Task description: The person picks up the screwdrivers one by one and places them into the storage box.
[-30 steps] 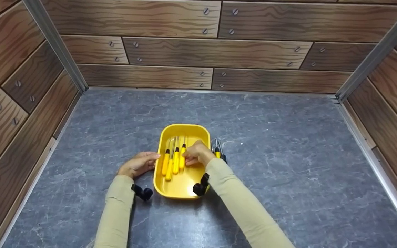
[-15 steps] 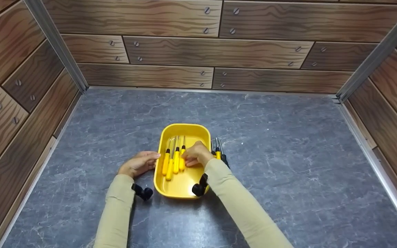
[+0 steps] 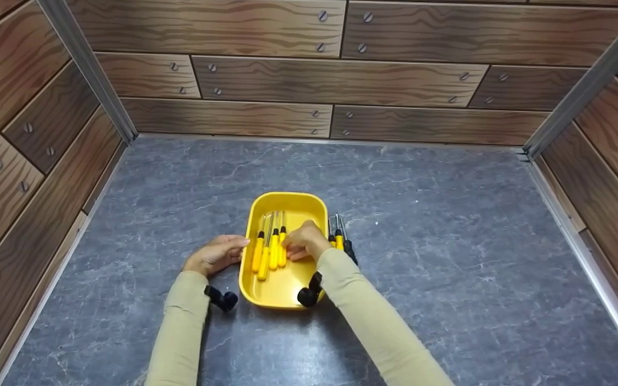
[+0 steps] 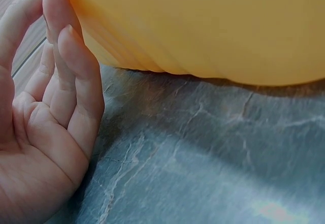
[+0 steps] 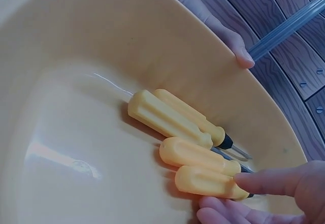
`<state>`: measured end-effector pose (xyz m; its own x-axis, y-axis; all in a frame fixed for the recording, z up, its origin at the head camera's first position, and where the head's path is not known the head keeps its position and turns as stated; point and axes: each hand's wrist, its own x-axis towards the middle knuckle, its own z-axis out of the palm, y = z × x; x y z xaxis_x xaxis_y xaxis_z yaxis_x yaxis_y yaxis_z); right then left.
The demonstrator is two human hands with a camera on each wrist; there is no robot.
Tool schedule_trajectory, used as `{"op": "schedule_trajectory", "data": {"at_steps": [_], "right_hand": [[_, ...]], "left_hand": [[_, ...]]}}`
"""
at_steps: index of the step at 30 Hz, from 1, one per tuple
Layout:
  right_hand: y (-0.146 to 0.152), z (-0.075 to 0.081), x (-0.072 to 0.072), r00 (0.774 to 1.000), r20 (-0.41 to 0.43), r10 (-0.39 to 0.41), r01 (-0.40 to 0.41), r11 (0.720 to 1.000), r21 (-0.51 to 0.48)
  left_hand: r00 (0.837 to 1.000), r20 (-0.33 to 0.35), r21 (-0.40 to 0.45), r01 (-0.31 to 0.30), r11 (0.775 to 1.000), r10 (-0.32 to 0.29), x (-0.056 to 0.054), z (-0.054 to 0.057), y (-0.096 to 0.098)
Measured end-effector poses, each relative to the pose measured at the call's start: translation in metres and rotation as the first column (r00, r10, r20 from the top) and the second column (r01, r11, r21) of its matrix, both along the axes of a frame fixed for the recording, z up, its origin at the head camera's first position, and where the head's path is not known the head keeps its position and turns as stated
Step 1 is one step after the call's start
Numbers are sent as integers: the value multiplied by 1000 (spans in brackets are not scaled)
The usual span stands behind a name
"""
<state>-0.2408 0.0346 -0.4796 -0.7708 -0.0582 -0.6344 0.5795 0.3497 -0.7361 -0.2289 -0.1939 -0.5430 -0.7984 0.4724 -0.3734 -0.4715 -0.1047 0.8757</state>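
Note:
In the head view, a yellow plastic tray (image 3: 279,295) stands on the grey marbled surface. Several yellow-handled screwdrivers (image 3: 258,255) lie side by side in its left half, shafts pointing away. My right hand (image 3: 308,240) reaches inside and pinches the rightmost screwdriver (image 5: 205,182) near its collar, thumb on one side and fingers on the other, its handle right beside the neighbouring one (image 5: 193,155). My left hand (image 3: 215,255) holds the tray's left rim, thumb over the edge; in the left wrist view its fingers (image 4: 76,76) lie along the outer wall.
More screwdrivers (image 3: 339,238), with yellow and black handles, lie just outside the tray's right side, partly hidden by the right forearm. Wood-patterned walls (image 3: 266,80) with metal corner strips (image 3: 582,80) border the surface at the back and both sides.
The rightmost screwdriver has shifted slightly left with my right hand, closer against its neighbour. My left hand and the tray have stayed nearly still.

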Motion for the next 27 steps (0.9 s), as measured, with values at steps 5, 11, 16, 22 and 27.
{"op": "schedule_trajectory", "data": {"at_steps": [5,11,16,22,27], "right_hand": [[1,3,2,1000,3,8,-8,1000,0],[1,4,3,1000,3,10,-9,1000,-19],[2,4,2,1000,3,23,-23,1000,-6],[1,5,4,1000,11,21,-21,1000,-2],[1,6,5,1000,2,18,-18,1000,-2]], "left_hand": [[1000,0,6,6,1000,-6,0,-1,0],[1000,3,8,10,1000,-10,-1,-1,0],[1000,0,-16,6,1000,-6,0,2,0],[1000,7,-14,2,1000,-2,0,2,0],[1000,3,-12,8,1000,-8,0,2,0]]}}
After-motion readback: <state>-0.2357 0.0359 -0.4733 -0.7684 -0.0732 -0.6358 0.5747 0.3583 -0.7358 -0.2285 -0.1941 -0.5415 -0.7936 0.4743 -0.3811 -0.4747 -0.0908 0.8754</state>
